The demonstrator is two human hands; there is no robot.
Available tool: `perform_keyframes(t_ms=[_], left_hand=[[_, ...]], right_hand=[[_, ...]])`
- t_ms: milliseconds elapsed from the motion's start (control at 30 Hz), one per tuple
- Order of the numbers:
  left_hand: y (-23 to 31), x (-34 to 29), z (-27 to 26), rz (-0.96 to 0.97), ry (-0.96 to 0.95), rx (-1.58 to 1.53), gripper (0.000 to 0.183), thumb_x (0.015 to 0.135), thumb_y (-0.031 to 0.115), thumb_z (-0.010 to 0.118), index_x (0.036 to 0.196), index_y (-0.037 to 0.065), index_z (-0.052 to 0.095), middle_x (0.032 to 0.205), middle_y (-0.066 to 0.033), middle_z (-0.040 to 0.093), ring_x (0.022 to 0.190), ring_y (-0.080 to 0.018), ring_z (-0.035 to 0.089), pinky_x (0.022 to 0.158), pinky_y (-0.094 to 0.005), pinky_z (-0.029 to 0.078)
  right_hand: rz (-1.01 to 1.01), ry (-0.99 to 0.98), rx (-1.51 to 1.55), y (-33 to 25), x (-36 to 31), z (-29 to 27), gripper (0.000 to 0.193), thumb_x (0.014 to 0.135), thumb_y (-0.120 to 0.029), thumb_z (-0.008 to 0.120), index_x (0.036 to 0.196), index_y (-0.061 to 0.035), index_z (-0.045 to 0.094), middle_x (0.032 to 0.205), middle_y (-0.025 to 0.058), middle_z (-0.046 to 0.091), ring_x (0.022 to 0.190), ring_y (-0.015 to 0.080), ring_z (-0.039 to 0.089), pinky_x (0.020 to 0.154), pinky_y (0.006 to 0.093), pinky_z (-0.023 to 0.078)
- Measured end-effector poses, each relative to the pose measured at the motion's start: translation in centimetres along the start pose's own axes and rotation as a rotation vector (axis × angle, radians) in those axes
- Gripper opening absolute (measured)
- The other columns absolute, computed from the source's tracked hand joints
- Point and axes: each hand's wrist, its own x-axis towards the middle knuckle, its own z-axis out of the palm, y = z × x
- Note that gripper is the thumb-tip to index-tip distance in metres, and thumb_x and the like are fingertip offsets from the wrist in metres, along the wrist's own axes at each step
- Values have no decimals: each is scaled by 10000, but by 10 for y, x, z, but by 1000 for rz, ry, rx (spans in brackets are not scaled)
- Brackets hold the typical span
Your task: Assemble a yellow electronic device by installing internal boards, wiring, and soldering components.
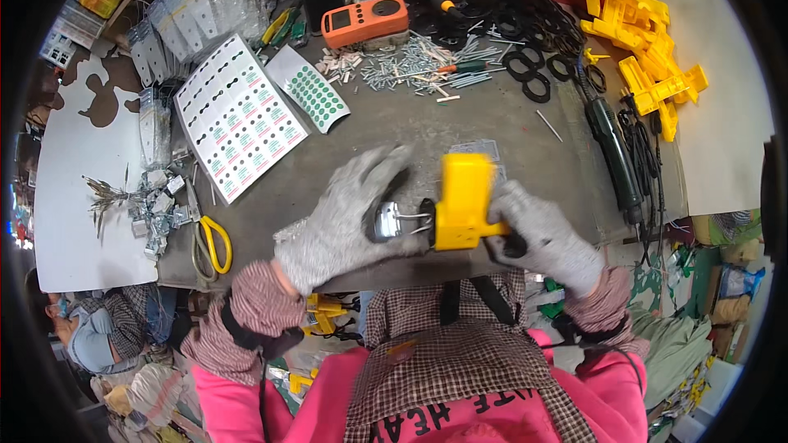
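A yellow plastic housing [464,197] is in front of me, slightly blurred, above the near edge of the workbench. My right hand [546,238], in a grey knit glove, closes round its right side. A black ring-like part sits at the housing's left side. From there, thin metal prongs lead to a shiny silver metal piece [387,220]. My gloved left hand [345,217] is around that piece with its fingers spread upward and its thumb stretched below, close to the black part. Whether the palm touches the metal cannot be made out.
Yellow-handled scissors [215,244] lie left by small metal parts [160,209]. Farther back are sticker sheets [240,119], an orange meter [365,20] and loose screws [410,61]. A dark electric screwdriver [611,156], black rings [527,74] and piled yellow housings [648,49] are right.
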Motion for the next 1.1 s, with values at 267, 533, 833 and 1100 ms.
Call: perform_keyframes(t_ms=[267,533,833,1100], left_hand=[[16,-14,14,-249,-12,-254,1012,655,361,898,1470,4,414,1372,-203,552,1256,-388,527,1075,-498,389],[8,-20,21,-30,32,68,893,712,377,841,1453,59,455,1340,-172,567,1263,-363,511,1109,-497,354],[8,-8,46,-20,125,-10,615,779,101,705,1365,41,530,1106,-180,646,1039,-367,597,1080,-484,377],[-2,-13,48,55,238,-189,261,813,114,738,1059,73,659,859,-83,671,977,-309,610,954,-443,436]], right_hand=[[10,-293,225,-4,41,-6,335,830,-151,791,1055,-77,555,1096,95,607,1057,261,609,949,385,481],[325,-39,-4,16,3,-64,313,802,-117,778,1030,-44,576,1085,112,587,1055,289,602,952,381,478],[-131,53,-232,-20,60,43,369,809,-109,702,1159,-81,588,1085,128,638,1001,341,630,872,431,514],[218,198,39,-25,43,17,278,877,-41,687,1145,-71,624,866,83,662,764,209,670,724,310,533]])
